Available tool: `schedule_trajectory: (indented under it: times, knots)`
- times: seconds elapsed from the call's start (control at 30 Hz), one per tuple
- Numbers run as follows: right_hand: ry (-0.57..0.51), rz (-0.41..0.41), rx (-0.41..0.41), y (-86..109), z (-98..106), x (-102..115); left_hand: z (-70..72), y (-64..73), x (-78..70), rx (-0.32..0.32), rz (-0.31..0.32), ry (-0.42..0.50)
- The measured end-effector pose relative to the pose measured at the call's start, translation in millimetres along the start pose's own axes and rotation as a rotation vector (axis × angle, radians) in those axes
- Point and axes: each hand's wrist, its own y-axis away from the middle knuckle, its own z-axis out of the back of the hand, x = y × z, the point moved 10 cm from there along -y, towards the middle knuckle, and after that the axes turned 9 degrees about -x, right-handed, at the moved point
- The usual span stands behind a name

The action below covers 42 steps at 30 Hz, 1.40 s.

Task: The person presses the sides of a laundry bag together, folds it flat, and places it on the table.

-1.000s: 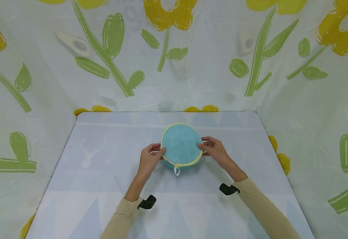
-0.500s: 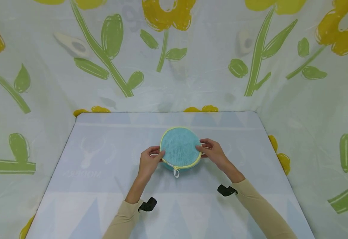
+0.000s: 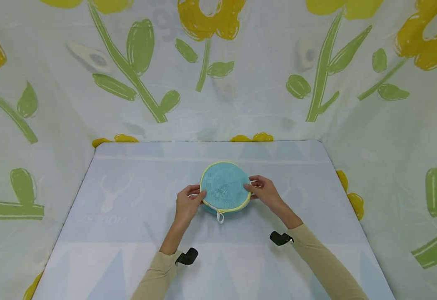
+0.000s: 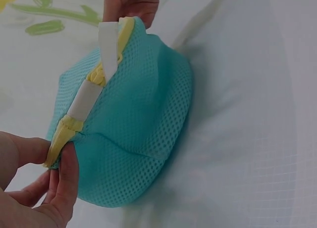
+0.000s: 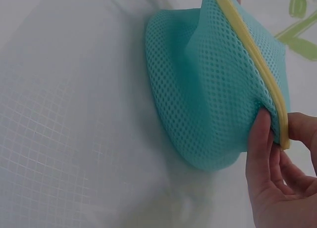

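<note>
A round turquoise mesh laundry bag (image 3: 225,185) with yellow edging stands on the table, held between both hands. My left hand (image 3: 187,204) pinches the yellow rim on its left side, thumb on top and fingers beneath. On the opposite side, my right hand (image 3: 268,193) pinches the rim the same way. A white loop (image 3: 220,217) hangs from the zipper at the front edge. In the left wrist view the bag's soft side wall (image 4: 138,119) bulges and creases below the rim. The right wrist view shows the side wall (image 5: 198,89) folded inward. What the bag contains cannot be seen.
The table (image 3: 136,266) has a pale blue and white patterned cover. Fabric walls (image 3: 255,83) printed with yellow flowers and green leaves enclose its back and both sides. A small black wrist camera (image 3: 187,256) sits at the left cuff, another black camera (image 3: 280,238) at the right.
Both hands have shifted the bag slightly toward the person and a little left in the head view. The hold on the rim is the same.
</note>
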Motion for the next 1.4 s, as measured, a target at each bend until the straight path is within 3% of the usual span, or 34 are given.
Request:
schedule_trajectory:
  times: [0.23, 0.47, 0.87, 1.17, 1.4]
  knots:
    - [0.010, 0.023, 0.021, 12.3, -6, 26, 3.4, -3.1, 5.2, -0.033, -0.028, -0.046]
    - [0.021, 0.035, -0.002, -8.4, -9, -10, 2.6, -6.1, 12.1, -0.044, -0.033, -0.082]
    - [0.070, 0.124, -0.042, -8.7, -11, -10, 3.9, -9.7, 17.5, -0.104, -0.098, -0.174]
    - [0.185, 0.189, -0.124, -5.9, -10, -5, 1.3, -8.2, 15.7, -0.167, -0.209, -0.251]
    - [0.293, 0.442, -0.220, 4.3, -9, 12, -2.6, -0.5, -0.8, -0.196, -0.399, -0.338]
